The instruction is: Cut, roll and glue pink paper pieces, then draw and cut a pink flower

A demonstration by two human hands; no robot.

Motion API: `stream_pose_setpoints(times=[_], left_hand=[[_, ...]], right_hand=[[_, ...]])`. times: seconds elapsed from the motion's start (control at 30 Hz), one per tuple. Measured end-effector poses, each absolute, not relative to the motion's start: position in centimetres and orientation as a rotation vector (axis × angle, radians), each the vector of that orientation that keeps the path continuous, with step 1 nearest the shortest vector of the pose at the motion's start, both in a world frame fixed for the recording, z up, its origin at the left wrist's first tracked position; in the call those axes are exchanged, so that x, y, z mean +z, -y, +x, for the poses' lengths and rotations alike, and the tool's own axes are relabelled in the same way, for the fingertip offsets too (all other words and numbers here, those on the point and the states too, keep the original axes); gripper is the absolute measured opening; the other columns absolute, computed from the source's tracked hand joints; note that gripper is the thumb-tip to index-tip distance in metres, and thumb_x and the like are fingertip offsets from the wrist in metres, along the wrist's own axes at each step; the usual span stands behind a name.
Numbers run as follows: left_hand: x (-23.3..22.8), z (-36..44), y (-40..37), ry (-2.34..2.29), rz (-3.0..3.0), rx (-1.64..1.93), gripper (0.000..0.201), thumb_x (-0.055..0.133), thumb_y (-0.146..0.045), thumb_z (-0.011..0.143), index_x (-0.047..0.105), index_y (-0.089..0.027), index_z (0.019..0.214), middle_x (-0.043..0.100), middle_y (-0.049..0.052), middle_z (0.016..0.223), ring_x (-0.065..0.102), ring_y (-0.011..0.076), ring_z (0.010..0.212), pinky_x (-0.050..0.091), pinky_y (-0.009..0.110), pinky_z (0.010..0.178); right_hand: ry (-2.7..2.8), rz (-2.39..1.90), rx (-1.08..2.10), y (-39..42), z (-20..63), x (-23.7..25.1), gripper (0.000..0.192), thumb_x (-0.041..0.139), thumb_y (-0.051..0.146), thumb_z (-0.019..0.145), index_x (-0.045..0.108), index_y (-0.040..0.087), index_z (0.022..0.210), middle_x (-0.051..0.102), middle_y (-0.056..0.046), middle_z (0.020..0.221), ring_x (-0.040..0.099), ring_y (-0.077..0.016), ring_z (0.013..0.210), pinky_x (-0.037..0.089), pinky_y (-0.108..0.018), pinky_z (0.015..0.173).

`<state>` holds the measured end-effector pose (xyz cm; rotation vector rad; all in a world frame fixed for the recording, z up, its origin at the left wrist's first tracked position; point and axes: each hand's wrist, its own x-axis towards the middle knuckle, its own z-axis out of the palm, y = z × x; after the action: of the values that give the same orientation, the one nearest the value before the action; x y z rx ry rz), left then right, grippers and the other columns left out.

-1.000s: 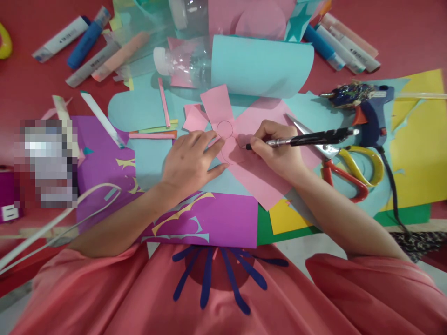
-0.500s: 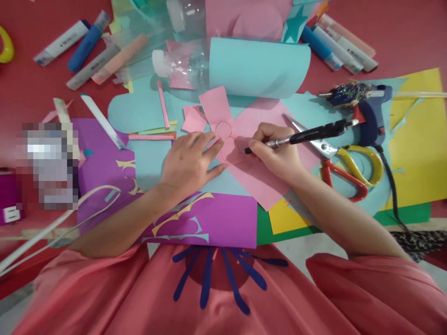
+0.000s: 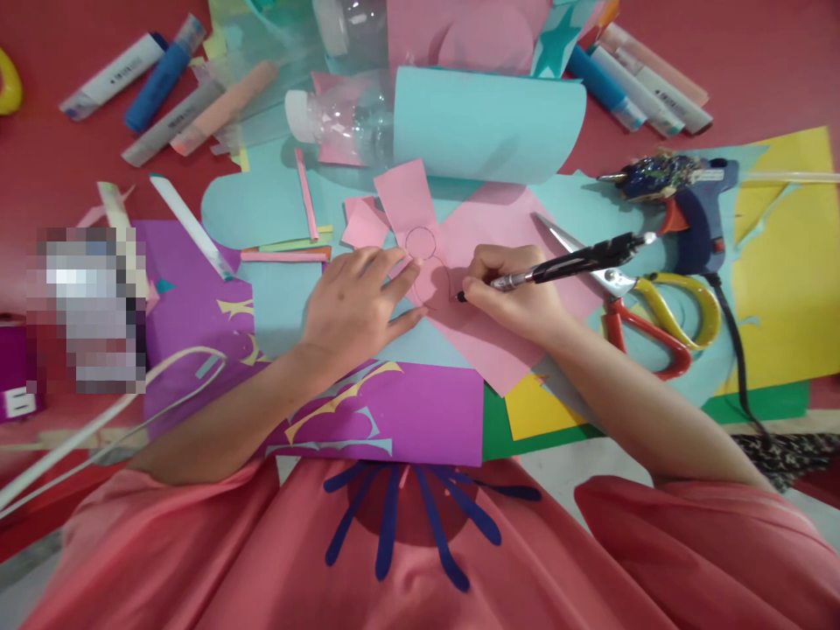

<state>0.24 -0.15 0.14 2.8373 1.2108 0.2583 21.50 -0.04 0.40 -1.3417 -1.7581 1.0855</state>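
Note:
A black pen (image 3: 581, 260) is pinched in my right hand (image 3: 515, 293), its tip touching a pink paper sheet (image 3: 502, 354). On that sheet I see a small drawn circle with a larger curved outline joined below it. My left hand (image 3: 358, 302) lies flat with fingers apart, its fingertips on the left edge of the pink sheet beside the drawing. Smaller pink paper pieces (image 3: 365, 222) lie above my left fingers. Light blue paper (image 3: 289, 302) and purple paper (image 3: 439, 411) spread underneath.
Scissors (image 3: 682, 319) with red and yellow handles lie right of my right hand. Behind them is a glue gun (image 3: 699, 206) with a dark cord. A clear plastic bottle (image 3: 358, 118) wrapped in light blue paper lies across the back. Markers (image 3: 164, 74) sit at both far sides.
The pen tip has moved slightly down and left along the larger outline, my right hand shifting with it. My left hand stays in place.

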Motion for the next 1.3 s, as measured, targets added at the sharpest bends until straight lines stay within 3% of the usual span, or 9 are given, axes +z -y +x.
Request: stream_pose_setpoints(times=[0.43,0.83,1.0,1.3], left_hand=[[0.0,0.2,0.1,-1.201,2.82,0.284,0.037,0.051,-0.038,0.096,0.062,-0.016,0.123,0.068,0.015,0.118,0.061,0.0308,0.108,0.048,0.045,0.085],[0.0,0.2,0.1,-1.197,2.889,0.298,0.036,0.051,-0.038,0.096,0.063,-0.016,0.122,0.069,0.014,0.116,0.063,0.029,0.108,0.05,0.042,0.085],[0.2,0.5,0.3,-0.947,3.058,0.46,0.032,0.06,-0.037,0.092,0.066,-0.01,0.109,0.072,0.014,0.106,0.067,0.0262,0.096,0.053,0.038,0.082],[0.3,1.4,1.3,-0.511,3.041,0.668,0.014,0.057,-0.021,0.093,0.067,-0.012,0.097,0.076,0.005,0.09,0.07,0.0176,0.082,0.058,0.031,0.08]], right_hand=[[1.754,-1.272,1.174,0.0,21.5,0.4,0.021,0.052,0.011,0.067,0.04,0.021,0.053,0.039,0.007,0.048,0.031,-0.0066,0.046,0.025,-0.026,0.047],[1.609,-1.286,1.236,-0.5,21.9,0.3,0.026,0.056,0.005,0.07,0.044,0.021,0.053,0.047,0.006,0.049,0.041,-0.0079,0.047,0.031,-0.024,0.046],[1.377,-1.256,1.218,-0.7,21.8,0.1,0.025,0.056,0.012,0.075,0.047,0.022,0.054,0.052,0.004,0.05,0.047,-0.0086,0.046,0.036,-0.024,0.046],[1.352,-1.286,1.225,-0.5,21.7,0.0,0.022,0.054,0.01,0.074,0.046,0.023,0.058,0.052,0.006,0.048,0.047,-0.0079,0.043,0.037,-0.023,0.044]])
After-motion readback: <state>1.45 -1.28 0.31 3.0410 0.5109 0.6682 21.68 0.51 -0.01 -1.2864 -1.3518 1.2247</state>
